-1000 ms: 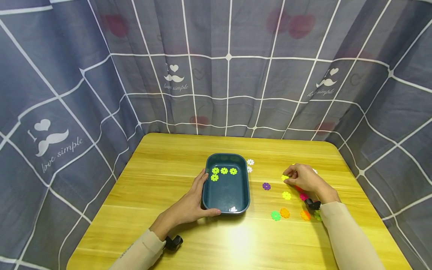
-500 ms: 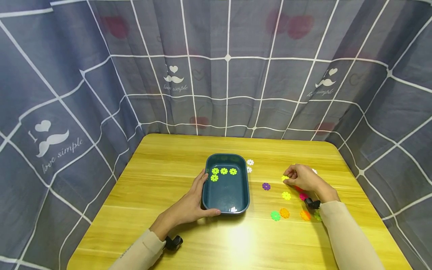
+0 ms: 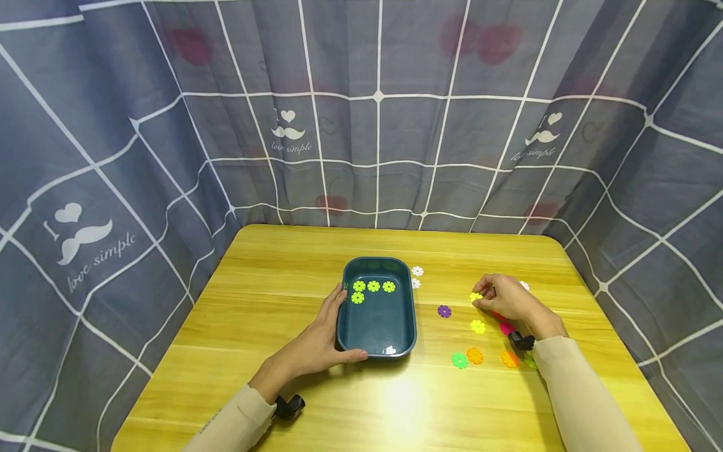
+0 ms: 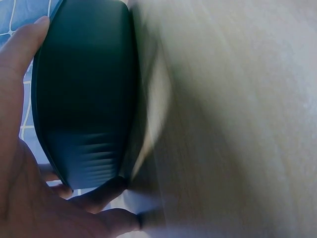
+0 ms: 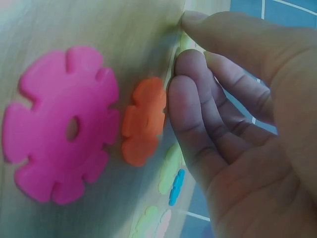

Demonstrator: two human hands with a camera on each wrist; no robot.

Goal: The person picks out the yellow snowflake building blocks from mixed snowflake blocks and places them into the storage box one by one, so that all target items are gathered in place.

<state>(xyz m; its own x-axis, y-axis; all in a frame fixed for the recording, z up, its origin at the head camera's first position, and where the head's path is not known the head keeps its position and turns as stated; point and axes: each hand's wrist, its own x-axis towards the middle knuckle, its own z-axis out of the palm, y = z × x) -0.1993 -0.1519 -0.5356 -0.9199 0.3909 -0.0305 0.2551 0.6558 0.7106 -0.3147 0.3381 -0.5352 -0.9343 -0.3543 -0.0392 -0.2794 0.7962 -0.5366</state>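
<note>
My left hand (image 3: 313,345) grips the left side of a dark blue-green rectangular tray (image 3: 377,329), its thumb at the near edge and its fingers along the side. Inside the tray, several yellow-green notched flower discs (image 3: 373,286) lie toward the far left. To the right of it, my right hand (image 3: 508,298) pinches a yellow flower disc (image 3: 476,296) at table level. In the right wrist view this disc is mostly hidden by the fingertips. Just below that hand are a pink disc (image 5: 74,126) and an orange-red disc (image 5: 144,121).
Two white discs (image 3: 417,271) lie by the tray's right edge. A purple disc (image 3: 444,311), another yellow disc (image 3: 477,326), a green disc (image 3: 460,360) and orange discs (image 3: 475,356) are spread on the wooden table (image 3: 271,263). A checked curtain (image 3: 350,138) surrounds it.
The head view has shifted very slightly. Both hands, the tray and the discs show no visible movement on the table.
</note>
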